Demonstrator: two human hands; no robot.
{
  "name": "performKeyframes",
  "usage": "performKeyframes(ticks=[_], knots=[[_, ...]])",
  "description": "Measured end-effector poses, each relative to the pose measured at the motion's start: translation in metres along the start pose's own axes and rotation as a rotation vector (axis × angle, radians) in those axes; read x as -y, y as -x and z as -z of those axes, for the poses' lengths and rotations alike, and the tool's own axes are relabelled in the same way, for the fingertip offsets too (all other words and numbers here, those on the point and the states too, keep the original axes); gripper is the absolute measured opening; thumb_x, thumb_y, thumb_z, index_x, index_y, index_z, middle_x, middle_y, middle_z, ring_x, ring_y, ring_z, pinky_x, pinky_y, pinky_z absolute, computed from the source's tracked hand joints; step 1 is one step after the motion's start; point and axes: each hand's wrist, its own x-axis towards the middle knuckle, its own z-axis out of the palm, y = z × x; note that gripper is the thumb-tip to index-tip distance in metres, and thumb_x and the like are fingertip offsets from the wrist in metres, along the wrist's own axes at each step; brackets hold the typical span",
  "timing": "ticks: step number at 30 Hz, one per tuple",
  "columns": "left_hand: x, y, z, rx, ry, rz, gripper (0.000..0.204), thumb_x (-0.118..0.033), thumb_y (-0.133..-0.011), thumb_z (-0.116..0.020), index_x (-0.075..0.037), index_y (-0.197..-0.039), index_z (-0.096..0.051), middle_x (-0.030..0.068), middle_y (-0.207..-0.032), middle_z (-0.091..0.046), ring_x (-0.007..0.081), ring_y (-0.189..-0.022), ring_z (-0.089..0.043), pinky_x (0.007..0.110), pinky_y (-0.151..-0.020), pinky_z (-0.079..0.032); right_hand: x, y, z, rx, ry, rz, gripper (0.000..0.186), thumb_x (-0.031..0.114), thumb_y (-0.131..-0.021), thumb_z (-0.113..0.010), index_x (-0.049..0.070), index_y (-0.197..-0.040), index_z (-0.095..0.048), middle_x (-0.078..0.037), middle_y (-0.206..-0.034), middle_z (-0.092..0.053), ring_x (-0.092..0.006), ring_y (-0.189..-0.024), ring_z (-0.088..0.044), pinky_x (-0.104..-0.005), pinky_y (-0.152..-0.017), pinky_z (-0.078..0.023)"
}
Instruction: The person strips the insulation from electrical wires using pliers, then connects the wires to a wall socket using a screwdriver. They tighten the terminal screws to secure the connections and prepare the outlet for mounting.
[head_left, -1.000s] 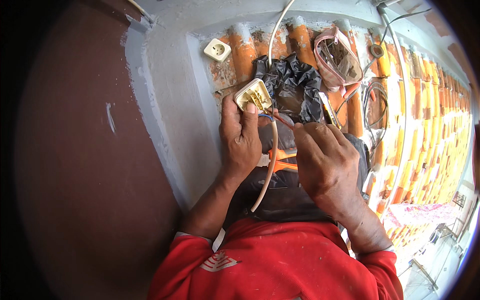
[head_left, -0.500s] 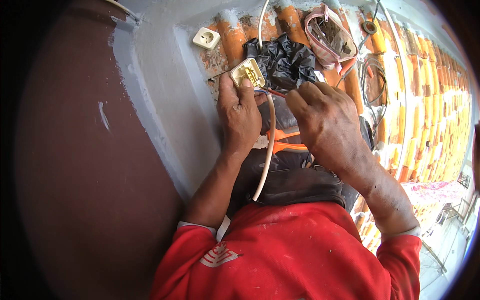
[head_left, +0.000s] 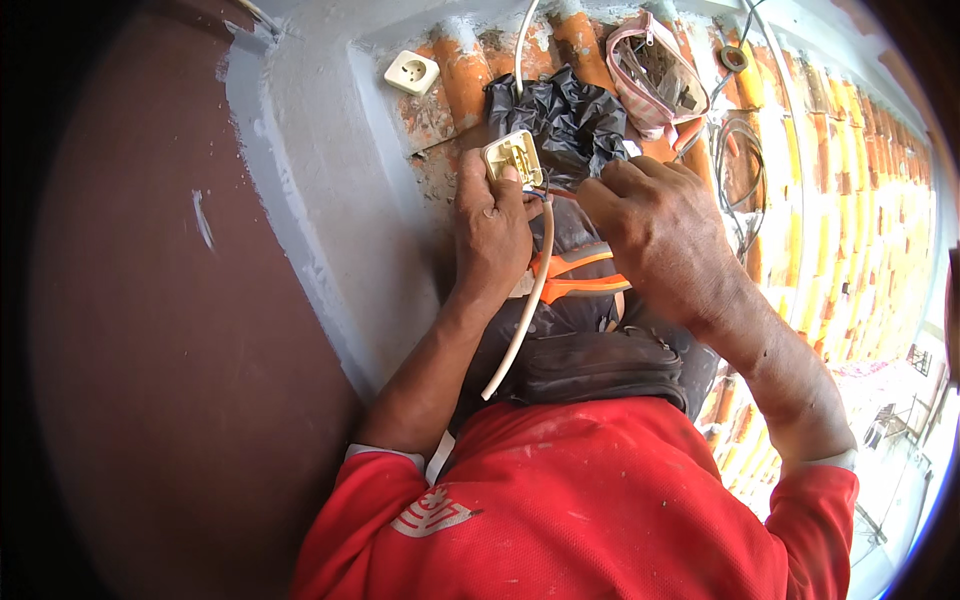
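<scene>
My left hand (head_left: 492, 235) grips a cream electrical socket body (head_left: 512, 160), its thumb on the brass contacts inside. A white sheathed cable (head_left: 540, 265) hangs beside it, with thin blue and dark wires at its upper end. From that end a thin red wire (head_left: 562, 194) runs to my right hand (head_left: 660, 230), whose curled fingers are closed on it; the fingertips are hidden. Orange-handled pliers (head_left: 580, 288) lie across my lap, behind the cable and partly covered by my right hand. A square cream socket cover (head_left: 411, 73) rests apart at the upper left.
Ahead lie a crumpled black plastic bag (head_left: 555, 120) and an open pink zip pouch (head_left: 655, 80) of small items. Coiled dark wire (head_left: 740, 175) and a roll of tape (head_left: 734, 58) sit on the orange roof tiles (head_left: 850, 200). A grey ledge (head_left: 330, 170) borders the left.
The socket body and my left hand have shifted slightly right and down. The cable's lower end has swung left. My right hand stays closed near the wires.
</scene>
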Motion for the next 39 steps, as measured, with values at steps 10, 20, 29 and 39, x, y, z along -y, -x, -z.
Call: performKeyframes(ticks=[10,20,29,39], knots=[[-0.001,0.001,0.0,0.006,0.019,0.017,0.025,-0.011,-0.119,-0.045,0.004,-0.138,-0.051,0.0169,-0.125,-0.068,0.0197,-0.105,-0.075,0.033,-0.085,-0.072,0.005,0.001,0.001,0.117,-0.04,-0.158,0.016,0.018,-0.102,-0.068,0.002,-0.099,-0.071,-0.018,-0.094,-0.073,-0.041,-0.089,-0.075,-0.0517,-0.073,-0.06],[0.0,0.003,0.0,-0.019,0.05,0.006,0.026,-0.01,-0.119,-0.045,0.004,-0.139,-0.051,0.0174,-0.125,-0.069,0.0192,-0.103,-0.075,0.034,-0.087,-0.072,0.019,-0.005,0.012,0.283,0.045,-0.288,0.013,0.014,-0.103,-0.068,0.001,-0.101,-0.071,-0.015,-0.089,-0.07,-0.0374,-0.085,-0.075,-0.0489,-0.073,-0.061],[-0.003,0.004,-0.001,-0.017,0.022,0.023,0.025,-0.01,-0.119,-0.045,0.005,-0.138,-0.051,0.0174,-0.124,-0.068,0.0197,-0.104,-0.075,0.035,-0.089,-0.073,0.021,-0.004,0.013,0.434,0.067,-0.367,0.01,0.009,-0.101,-0.066,0.001,-0.105,-0.07,-0.017,-0.093,-0.07,-0.0372,-0.086,-0.076,-0.0493,-0.073,-0.06],[0.004,0.002,0.002,0.012,0.108,-0.003,0.027,-0.011,-0.119,-0.044,0.005,-0.14,-0.048,0.0186,-0.127,-0.066,0.0216,-0.104,-0.075,0.04,-0.092,-0.073,0.019,-0.002,0.013,0.25,0.096,-0.29,0.008,0.009,-0.1,-0.066,0.002,-0.104,-0.068,-0.016,-0.096,-0.067,-0.0366,-0.09,-0.075,-0.0482,-0.076,-0.06]])
